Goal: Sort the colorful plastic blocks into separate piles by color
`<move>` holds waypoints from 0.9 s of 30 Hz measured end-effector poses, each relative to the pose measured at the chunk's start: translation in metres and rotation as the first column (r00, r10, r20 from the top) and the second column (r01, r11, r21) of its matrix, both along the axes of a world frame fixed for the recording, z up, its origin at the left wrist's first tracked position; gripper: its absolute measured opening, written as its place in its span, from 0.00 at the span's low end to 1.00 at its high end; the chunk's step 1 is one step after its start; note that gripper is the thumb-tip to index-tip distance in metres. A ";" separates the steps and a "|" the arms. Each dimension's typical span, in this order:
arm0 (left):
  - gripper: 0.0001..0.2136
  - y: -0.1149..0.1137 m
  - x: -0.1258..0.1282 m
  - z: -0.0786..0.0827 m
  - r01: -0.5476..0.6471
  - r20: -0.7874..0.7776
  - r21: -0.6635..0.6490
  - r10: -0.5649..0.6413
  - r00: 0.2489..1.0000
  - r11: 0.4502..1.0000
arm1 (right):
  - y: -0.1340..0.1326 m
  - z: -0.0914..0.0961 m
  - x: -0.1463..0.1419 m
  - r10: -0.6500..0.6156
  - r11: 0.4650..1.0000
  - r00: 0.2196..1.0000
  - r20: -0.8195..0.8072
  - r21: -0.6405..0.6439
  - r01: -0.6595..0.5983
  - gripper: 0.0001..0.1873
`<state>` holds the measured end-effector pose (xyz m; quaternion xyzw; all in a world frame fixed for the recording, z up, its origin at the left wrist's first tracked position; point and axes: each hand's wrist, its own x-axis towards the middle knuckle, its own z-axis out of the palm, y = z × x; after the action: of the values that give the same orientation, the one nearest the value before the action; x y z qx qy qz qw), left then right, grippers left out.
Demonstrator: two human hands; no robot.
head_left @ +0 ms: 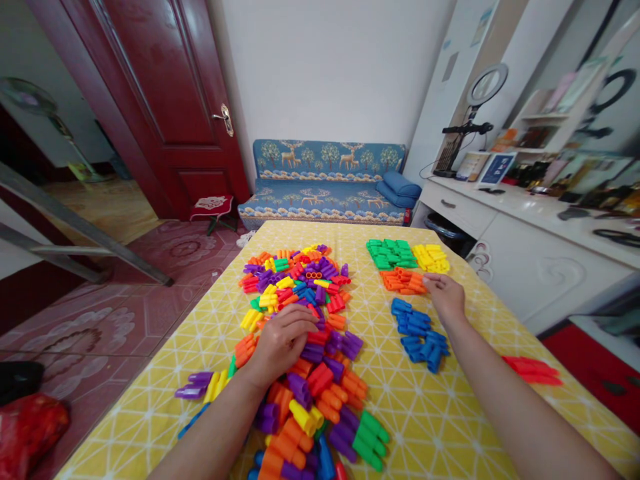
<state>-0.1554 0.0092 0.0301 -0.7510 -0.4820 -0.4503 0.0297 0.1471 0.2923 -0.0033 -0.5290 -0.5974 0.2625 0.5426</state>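
Observation:
A mixed pile of plastic building blocks (320,380), in orange, purple, yellow, red, blue and green, covers the left and middle of the table. My left hand (283,340) rests over this pile with its fingers curled down; what they hold, if anything, is hidden. On the right, my right hand (447,297) pinches at the edge of a group of orange blocks (400,281), thumb and forefinger closed on one orange block. Green blocks (390,253) and yellow blocks (431,259) lie just behind that group. Nearer to me are blue blocks (417,333), left of my right forearm.
Red blocks (533,370) lie right of my right forearm. A yellow patterned cloth (380,407) covers the table. Beyond it stands a blue sofa (325,193); a white dresser (480,220) is at the right and a small red stool (213,208) at the left.

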 end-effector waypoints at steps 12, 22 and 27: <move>0.13 0.000 -0.002 -0.003 0.005 0.038 -0.018 -0.004 0.999 1.000 | 0.001 0.003 -0.004 0.059 0.998 0.982 0.181 -0.015 -0.057 0.16; 0.13 0.000 -0.001 -0.002 0.005 0.067 -0.016 -0.004 0.998 1.000 | -0.007 0.000 -0.009 0.132 0.977 0.943 0.306 0.123 -0.176 0.16; 0.13 -0.001 -0.001 -0.002 0.016 0.069 -0.027 -0.014 0.998 1.000 | -0.005 -0.001 -0.015 0.189 0.912 0.815 0.547 0.209 -0.352 0.20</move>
<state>-0.1566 0.0087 0.0283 -0.7390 -0.4833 -0.4694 -0.0007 0.1325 0.2875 -0.0045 -0.3995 -0.8231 0.0926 0.3929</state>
